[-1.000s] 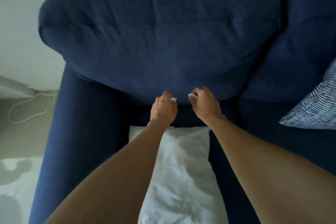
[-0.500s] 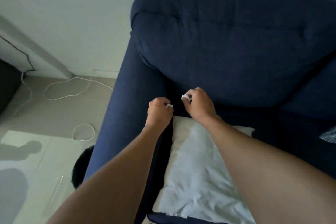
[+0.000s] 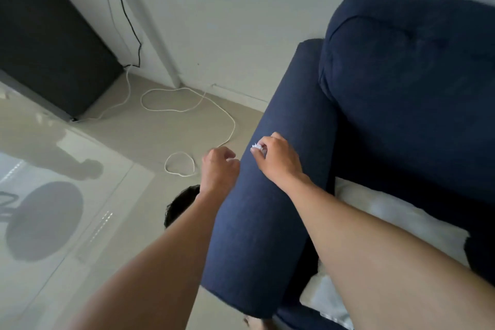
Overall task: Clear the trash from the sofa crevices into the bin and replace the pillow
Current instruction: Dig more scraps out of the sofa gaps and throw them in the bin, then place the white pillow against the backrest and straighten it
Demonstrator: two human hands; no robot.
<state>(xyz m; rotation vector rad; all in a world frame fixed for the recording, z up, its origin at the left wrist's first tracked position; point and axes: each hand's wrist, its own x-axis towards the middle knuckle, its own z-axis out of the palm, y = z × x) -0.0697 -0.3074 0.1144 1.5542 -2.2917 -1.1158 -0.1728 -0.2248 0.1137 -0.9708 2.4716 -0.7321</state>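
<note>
The navy sofa's armrest point(image 3: 270, 211) runs down the middle of the view, its back cushion point(image 3: 412, 83) at upper right. My right hand point(image 3: 276, 161) hovers over the armrest, fingers closed on a crumpled white paper scrap point(image 3: 257, 147). My left hand point(image 3: 218, 169) is past the armrest's outer side above the floor, fist closed on a small white scrap point(image 3: 232, 160) that barely shows. Beneath my left forearm a dark round bin point(image 3: 179, 203) stands on the floor, mostly hidden. A white pillow point(image 3: 380, 211) lies on the seat under my right arm.
A white cable point(image 3: 187, 110) loops across the tiled floor left of the sofa. A black cabinet point(image 3: 48, 43) stands against the wall at upper left, with a black cord running down beside it. Shadows of a person and a stool fall on the glossy floor.
Both hands have moved from the crevice at the back cushion leftward over the armrest, still holding the scraps. The view has swung left, bringing the floor and the bin into sight.
</note>
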